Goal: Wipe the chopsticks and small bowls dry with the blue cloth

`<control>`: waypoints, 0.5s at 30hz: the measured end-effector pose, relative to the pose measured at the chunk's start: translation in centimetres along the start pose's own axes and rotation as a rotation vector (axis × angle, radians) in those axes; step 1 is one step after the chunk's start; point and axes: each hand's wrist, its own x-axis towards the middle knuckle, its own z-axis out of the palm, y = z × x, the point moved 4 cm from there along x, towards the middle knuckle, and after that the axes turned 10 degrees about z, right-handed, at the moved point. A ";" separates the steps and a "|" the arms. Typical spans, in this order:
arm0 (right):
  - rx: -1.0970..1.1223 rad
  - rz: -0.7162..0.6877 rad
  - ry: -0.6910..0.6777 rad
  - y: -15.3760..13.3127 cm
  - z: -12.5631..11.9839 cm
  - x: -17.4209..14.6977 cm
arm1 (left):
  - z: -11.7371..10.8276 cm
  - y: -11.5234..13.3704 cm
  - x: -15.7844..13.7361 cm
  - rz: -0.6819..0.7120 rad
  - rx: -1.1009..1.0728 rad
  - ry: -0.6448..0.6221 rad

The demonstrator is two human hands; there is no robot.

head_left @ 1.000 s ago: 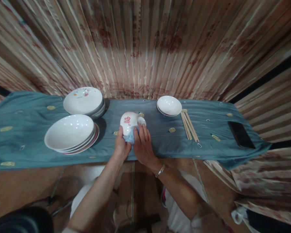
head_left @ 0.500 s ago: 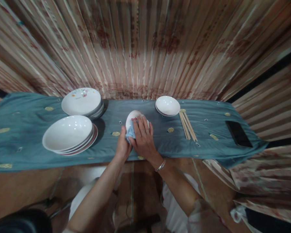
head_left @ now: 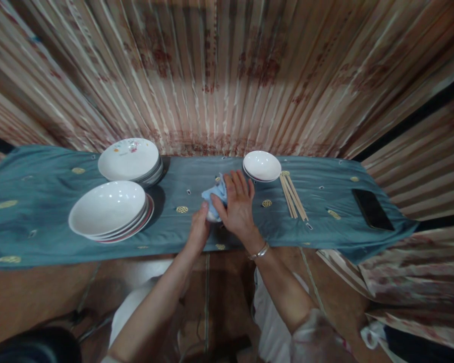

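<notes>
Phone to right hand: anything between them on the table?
In the head view, pale chopsticks lie on the tablecloth between the phone and the right hand; the small bowls sit farther back.

We see a crumpled light-blue cloth (head_left: pixel 214 194), bunched in uneven folds with one corner peaking upward, draped against a white bowl (head_left: pixel 212 217). Only a small pale patch of the bowl shows beneath the cloth; its tilt is hidden. We hold both together over the table (head_left: pixel 176 232), about midway between its left and right edges.
</notes>
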 end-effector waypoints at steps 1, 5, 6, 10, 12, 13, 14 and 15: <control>0.017 0.017 0.007 0.3 -0.2 0.3 | -0.1 0.0 0.0 0.018 0.057 -0.007; 0.118 0.103 0.033 1.7 -0.5 1.2 | 0.2 0.2 -0.2 0.056 0.192 -0.094; 0.155 0.123 0.034 2.0 -0.5 1.4 | 0.4 0.3 -0.2 0.060 0.199 -0.115; 0.352 0.205 -0.014 3.4 -0.4 2.4 | 0.3 0.3 -0.1 0.065 0.251 -0.140; 0.465 0.289 -0.051 4.4 0.1 2.8 | 0.0 0.2 0.1 0.061 0.279 -0.132; 0.522 0.343 -0.065 5.0 0.4 2.9 | -0.1 0.2 0.1 0.060 0.287 -0.131; 0.580 0.402 -0.077 5.6 0.8 3.0 | -0.2 0.2 0.2 0.062 0.290 -0.130; 0.640 0.461 -0.085 6.2 1.2 3.0 | -0.3 0.2 0.2 0.063 0.290 -0.130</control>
